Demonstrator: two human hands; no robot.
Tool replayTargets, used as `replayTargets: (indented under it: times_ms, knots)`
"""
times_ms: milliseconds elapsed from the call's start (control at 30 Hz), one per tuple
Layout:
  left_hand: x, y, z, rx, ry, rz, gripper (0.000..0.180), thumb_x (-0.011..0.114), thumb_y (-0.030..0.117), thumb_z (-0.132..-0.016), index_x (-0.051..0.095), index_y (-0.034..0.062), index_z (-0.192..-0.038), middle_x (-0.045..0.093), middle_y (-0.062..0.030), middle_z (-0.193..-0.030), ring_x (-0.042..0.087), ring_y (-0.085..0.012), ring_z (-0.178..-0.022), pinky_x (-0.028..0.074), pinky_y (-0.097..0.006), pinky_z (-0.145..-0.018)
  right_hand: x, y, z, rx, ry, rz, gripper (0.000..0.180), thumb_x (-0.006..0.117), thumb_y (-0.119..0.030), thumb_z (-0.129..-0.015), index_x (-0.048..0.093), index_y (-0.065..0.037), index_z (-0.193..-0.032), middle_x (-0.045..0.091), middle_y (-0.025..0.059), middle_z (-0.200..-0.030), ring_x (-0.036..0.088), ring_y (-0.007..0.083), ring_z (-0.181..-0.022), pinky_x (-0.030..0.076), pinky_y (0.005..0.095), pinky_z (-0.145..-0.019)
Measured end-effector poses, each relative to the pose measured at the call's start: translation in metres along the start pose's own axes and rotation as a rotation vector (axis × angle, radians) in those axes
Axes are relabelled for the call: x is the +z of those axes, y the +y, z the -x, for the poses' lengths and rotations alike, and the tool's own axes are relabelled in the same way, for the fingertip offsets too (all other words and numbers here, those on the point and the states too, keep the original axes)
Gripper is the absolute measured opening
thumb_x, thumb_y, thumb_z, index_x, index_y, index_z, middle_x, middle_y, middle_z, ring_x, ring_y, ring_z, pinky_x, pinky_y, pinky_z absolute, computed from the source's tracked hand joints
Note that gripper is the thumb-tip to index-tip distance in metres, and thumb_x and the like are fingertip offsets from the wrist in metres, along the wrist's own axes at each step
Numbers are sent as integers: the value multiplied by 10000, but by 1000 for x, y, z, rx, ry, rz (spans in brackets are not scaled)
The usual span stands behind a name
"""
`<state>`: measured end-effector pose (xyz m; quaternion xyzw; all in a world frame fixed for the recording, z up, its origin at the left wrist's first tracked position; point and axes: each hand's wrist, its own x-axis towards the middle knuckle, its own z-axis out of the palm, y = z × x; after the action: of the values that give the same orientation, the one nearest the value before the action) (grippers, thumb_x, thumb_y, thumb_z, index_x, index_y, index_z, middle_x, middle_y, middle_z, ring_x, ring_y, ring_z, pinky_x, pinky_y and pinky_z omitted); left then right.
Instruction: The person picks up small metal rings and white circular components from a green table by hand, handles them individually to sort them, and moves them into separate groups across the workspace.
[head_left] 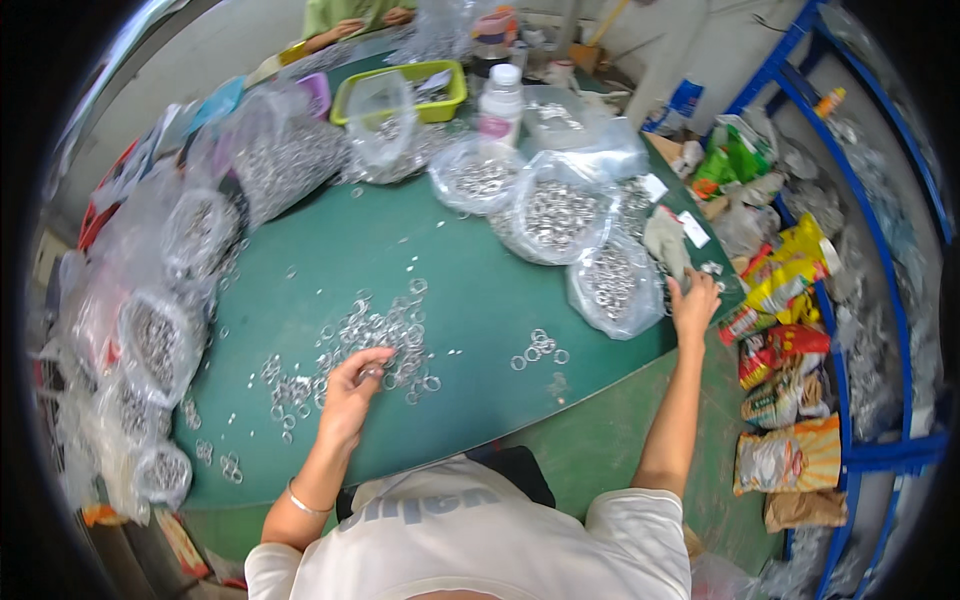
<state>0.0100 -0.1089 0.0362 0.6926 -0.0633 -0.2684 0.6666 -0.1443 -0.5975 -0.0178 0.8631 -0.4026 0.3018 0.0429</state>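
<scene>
Over a loose heap of small metal rings (370,328) on the green table, my left hand (350,398) is closed, its fingertips curled round what looks like a metal ring. To the right, my right hand (694,305) reaches to the table's edge with thumb and fingers apart, beside a few small metal pieces (712,268) and a grey-beige cloth (665,238). Whether its fingertips touch anything is hard to see. Between the hands lies a smaller cluster of rings (540,346). Nearest my right hand stands an open clear bag full of metal parts (612,285).
More filled bags (555,215) crowd the far side, and others (155,345) line the left edge. A white bottle (501,105) and a yellow-green basket (455,100) stand at the back. Another person's hands (350,28) work beyond. Blue shelving (868,190) and colourful sacks (790,455) are at right.
</scene>
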Motion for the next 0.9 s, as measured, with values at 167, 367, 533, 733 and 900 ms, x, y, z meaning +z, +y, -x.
replayTargets:
  times_ms: [167, 367, 533, 733, 900]
  knots:
    - [-9, -4, 6, 13, 15, 90, 351, 498, -91, -800, 643, -1, -1106, 523, 43, -845, 413, -37, -703, 341, -181, -651, -5, -8, -35, -58, 62, 3, 173, 675, -157, -800, 682, -52, -938, 638, 109, -941, 566, 300, -929, 420, 427, -799]
    - [-11, -9, 5, -2, 76, 101, 381, 470, -104, -772, 633, -23, -1107, 532, 24, -872, 422, -41, -712, 345, -174, -661, 2, -18, -124, -76, 182, -213, 178, 603, -155, -865, 637, -6, -957, 624, 181, -934, 591, 381, -876, 469, 448, -778]
    - [-18, -12, 9, -38, 141, 102, 368, 477, -96, -781, 634, -8, -1102, 580, -3, -959, 488, -53, -799, 387, -189, -702, 33, -34, -163, -139, 190, -331, 169, 603, -156, -854, 651, -47, -974, 629, 177, -936, 597, 382, -886, 476, 443, -776]
    - [-31, -22, 3, 55, 75, 136, 248, 556, -14, -897, 595, -19, -1142, 616, -78, -1068, 585, -140, -998, 474, -270, -872, 74, 10, -142, -233, -163, -467, 368, 662, -104, -808, 610, 7, -1155, 635, 194, -1134, 596, 316, -1078, 446, 402, -941]
    - [-38, -22, 8, 3, 110, 308, 260, 538, -4, -921, 549, -42, -1178, 622, -162, -1120, 641, -228, -1004, 528, -307, -864, -52, -128, -49, -340, 35, -507, 252, 627, -80, -872, 614, 21, -1102, 639, 133, -1084, 581, 256, -1025, 438, 364, -895]
